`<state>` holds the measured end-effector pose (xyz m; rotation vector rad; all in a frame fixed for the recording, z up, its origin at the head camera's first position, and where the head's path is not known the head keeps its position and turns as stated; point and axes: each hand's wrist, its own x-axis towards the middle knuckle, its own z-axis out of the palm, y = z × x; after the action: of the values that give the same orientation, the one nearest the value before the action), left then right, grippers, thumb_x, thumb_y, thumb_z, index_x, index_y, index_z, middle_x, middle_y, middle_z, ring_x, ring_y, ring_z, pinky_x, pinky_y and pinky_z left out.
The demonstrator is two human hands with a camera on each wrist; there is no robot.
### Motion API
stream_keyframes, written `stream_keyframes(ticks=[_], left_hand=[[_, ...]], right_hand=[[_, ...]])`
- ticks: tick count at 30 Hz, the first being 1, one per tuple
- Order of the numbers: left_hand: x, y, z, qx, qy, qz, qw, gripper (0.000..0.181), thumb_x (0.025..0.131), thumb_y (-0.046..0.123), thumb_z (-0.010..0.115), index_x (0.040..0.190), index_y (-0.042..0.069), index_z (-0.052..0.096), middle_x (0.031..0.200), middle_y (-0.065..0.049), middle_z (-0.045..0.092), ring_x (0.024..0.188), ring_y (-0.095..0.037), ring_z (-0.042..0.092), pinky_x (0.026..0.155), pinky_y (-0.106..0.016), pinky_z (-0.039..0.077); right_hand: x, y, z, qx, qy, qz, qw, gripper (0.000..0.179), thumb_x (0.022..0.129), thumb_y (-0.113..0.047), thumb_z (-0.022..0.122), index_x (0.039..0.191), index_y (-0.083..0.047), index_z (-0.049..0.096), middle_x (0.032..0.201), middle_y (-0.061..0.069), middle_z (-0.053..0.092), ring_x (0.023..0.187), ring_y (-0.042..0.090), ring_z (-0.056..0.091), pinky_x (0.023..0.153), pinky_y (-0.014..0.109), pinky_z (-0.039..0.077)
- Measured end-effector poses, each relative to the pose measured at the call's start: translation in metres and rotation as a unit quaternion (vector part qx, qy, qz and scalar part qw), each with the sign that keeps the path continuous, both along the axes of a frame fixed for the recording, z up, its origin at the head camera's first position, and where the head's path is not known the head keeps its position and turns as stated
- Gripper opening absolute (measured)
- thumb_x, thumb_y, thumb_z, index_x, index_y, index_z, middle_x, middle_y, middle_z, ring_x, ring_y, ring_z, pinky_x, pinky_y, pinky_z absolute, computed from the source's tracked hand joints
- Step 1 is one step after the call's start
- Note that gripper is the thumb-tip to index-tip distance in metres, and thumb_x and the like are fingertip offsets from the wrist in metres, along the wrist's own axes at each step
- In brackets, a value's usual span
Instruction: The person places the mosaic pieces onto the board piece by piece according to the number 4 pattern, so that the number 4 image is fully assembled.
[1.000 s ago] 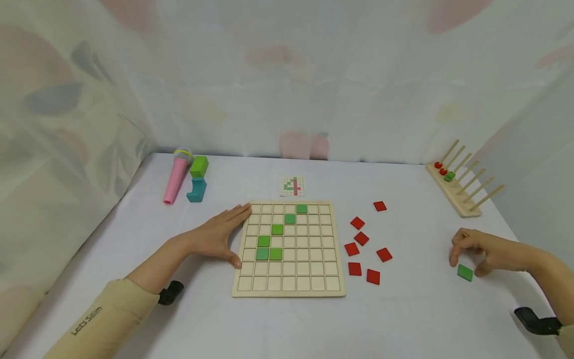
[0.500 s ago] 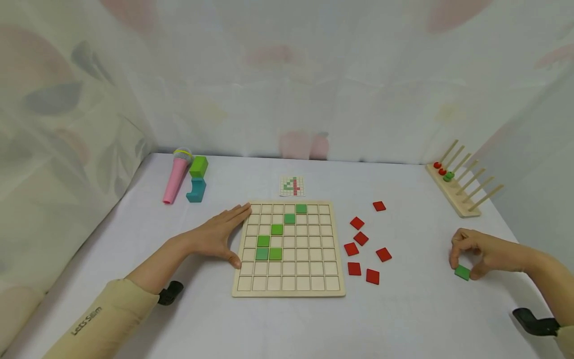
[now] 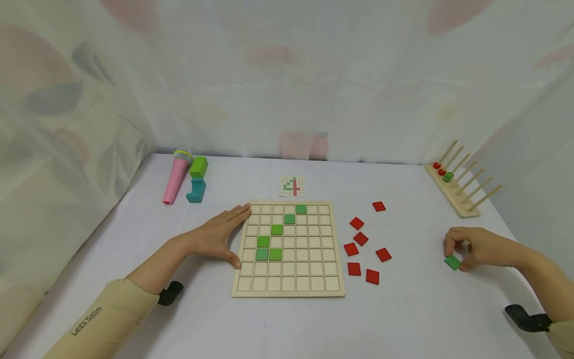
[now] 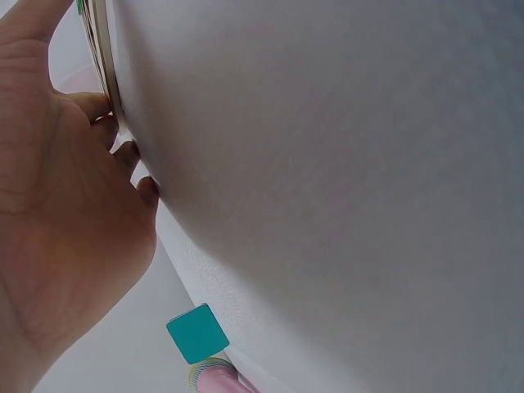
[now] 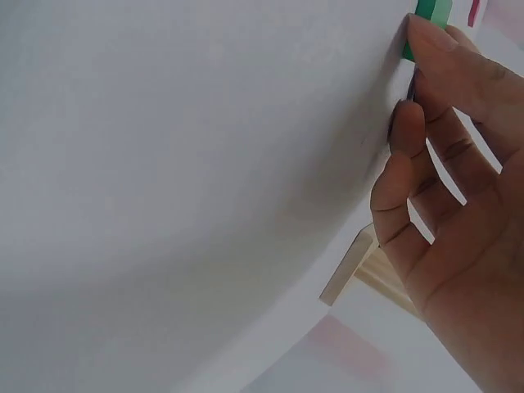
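Head view: The left hand (image 3: 218,233) is spread wide, thumb and fingertips against the left edge of the square wooden grid board (image 3: 309,294). The right hand (image 3: 486,247) is narrow, thumb and finger pinching a green square tile (image 3: 452,262) at the white tablecloth (image 3: 417,319), well to the right of the board. Whether the tile is clear of the cloth cannot be determined. Seven red square tiles (image 3: 372,276) lie loose between board and right hand; six seated green tiles (image 3: 276,230) occupy grid cells. A pattern card (image 3: 292,186) lies just beyond the board.

Left wrist view: The fingers meet the board's edge. A teal block (image 4: 198,334) is visible below the hand.

Right wrist view: The thumb partly covers the pinched tile, so grip depth cannot be read.

Caution — likely faults: a shallow pinch on so thin an edge could let the tile slip or flip; a low leftward path could scatter the red tiles; uneven pressure from the left hand could skew the board and unseat its tiles
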<state>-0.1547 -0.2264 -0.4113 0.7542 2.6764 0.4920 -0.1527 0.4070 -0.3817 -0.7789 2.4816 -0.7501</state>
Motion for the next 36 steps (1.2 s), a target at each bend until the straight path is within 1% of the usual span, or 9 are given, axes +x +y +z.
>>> stream_keyframes(ticks=[4,9,13,20,23,26,29,32,36], left_hand=[[0.0,0.001,0.0,0.003,0.0,0.0,1.0,0.142,0.053,0.069,0.084,0.159,0.006,0.014,0.169,-0.008,0.007,0.156,-0.036,0.01,0.126,-0.058,0.017],[0.0,0.002,0.001,0.004,0.002,-0.002,1.0,0.142,0.053,0.069,0.084,0.159,0.006,0.014,0.169,-0.008,0.008,0.156,-0.036,0.01,0.126,-0.058,0.017],[0.0,0.002,0.001,0.005,0.003,-0.003,1.0,0.142,0.053,0.068,0.085,0.159,0.006,0.014,0.169,-0.009,0.008,0.156,-0.037,0.01,0.126,-0.058,0.017],[0.0,0.002,0.0,0.003,0.001,-0.001,1.0,0.142,0.053,0.069,0.084,0.159,0.007,0.014,0.169,-0.008,0.007,0.156,-0.036,0.01,0.126,-0.057,0.017],[0.001,0.002,0.001,0.003,-0.001,0.002,1.0,0.142,0.053,0.069,0.084,0.159,0.007,0.014,0.17,-0.008,0.007,0.157,-0.036,0.009,0.126,-0.057,0.017],[0.001,0.002,0.001,0.002,-0.004,0.004,1.0,0.142,0.053,0.068,0.085,0.159,0.007,0.013,0.17,-0.008,0.007,0.157,-0.036,0.009,0.126,-0.057,0.016],[0.001,0.002,0.002,0.002,-0.005,0.005,1.0,0.142,0.053,0.068,0.085,0.159,0.006,0.013,0.169,-0.009,0.007,0.157,-0.036,0.009,0.126,-0.058,0.016],[0.001,0.001,0.002,0.002,-0.006,0.005,1.0,0.142,0.053,0.068,0.085,0.159,0.006,0.013,0.17,-0.008,0.007,0.157,-0.036,0.008,0.126,-0.057,0.016],[0.001,0.001,0.001,0.002,-0.006,0.005,1.0,0.142,0.053,0.068,0.085,0.159,0.006,0.013,0.17,-0.008,0.007,0.157,-0.036,0.008,0.126,-0.057,0.015]], right_hand=[[-0.002,-0.005,0.002,0.002,-0.007,-0.004,1.0,0.032,0.071,-0.008,0.08,0.094,-0.021,0.064,0.086,-0.007,0.057,0.078,0.007,0.05,0.057,0.021,0.04],[-0.003,-0.007,0.003,-0.008,-0.004,0.003,1.0,0.031,0.072,-0.008,0.081,0.094,-0.02,0.063,0.084,-0.005,0.058,0.076,0.008,0.05,0.057,0.021,0.042],[-0.003,-0.008,0.004,-0.012,-0.009,0.007,0.9999,0.03,0.072,-0.007,0.081,0.091,-0.017,0.06,0.083,-0.004,0.056,0.075,0.008,0.051,0.056,0.022,0.042],[-0.008,-0.019,0.01,0.001,-0.028,0.011,0.9995,0.024,0.076,-0.011,0.08,0.083,-0.015,0.057,0.079,-0.006,0.057,0.073,0.002,0.052,0.058,0.02,0.046],[-0.012,-0.028,0.011,-0.024,-0.04,0.027,0.9986,0.016,0.082,-0.008,0.075,0.088,-0.014,0.061,0.077,-0.003,0.056,0.073,0.003,0.053,0.061,0.02,0.047],[-0.016,-0.04,0.012,-0.054,-0.06,0.034,0.9962,0.013,0.088,-0.008,0.07,0.099,-0.013,0.064,0.078,0.001,0.054,0.075,0.007,0.055,0.063,0.021,0.048],[-0.019,-0.055,0.012,-0.076,-0.066,0.025,0.9946,0.016,0.091,-0.009,0.068,0.106,-0.011,0.066,0.08,0.002,0.054,0.077,0.01,0.056,0.064,0.022,0.048],[-0.021,-0.072,0.012,-0.089,-0.06,0.01,0.9942,0.015,0.091,-0.011,0.069,0.106,-0.013,0.067,0.084,0.001,0.057,0.078,0.01,0.055,0.065,0.021,0.049],[-0.024,-0.096,0.011,-0.093,-0.071,-0.009,0.993,0.015,0.091,-0.014,0.069,0.106,-0.014,0.067,0.092,0.0,0.061,0.082,0.01,0.055,0.068,0.021,0.051]])
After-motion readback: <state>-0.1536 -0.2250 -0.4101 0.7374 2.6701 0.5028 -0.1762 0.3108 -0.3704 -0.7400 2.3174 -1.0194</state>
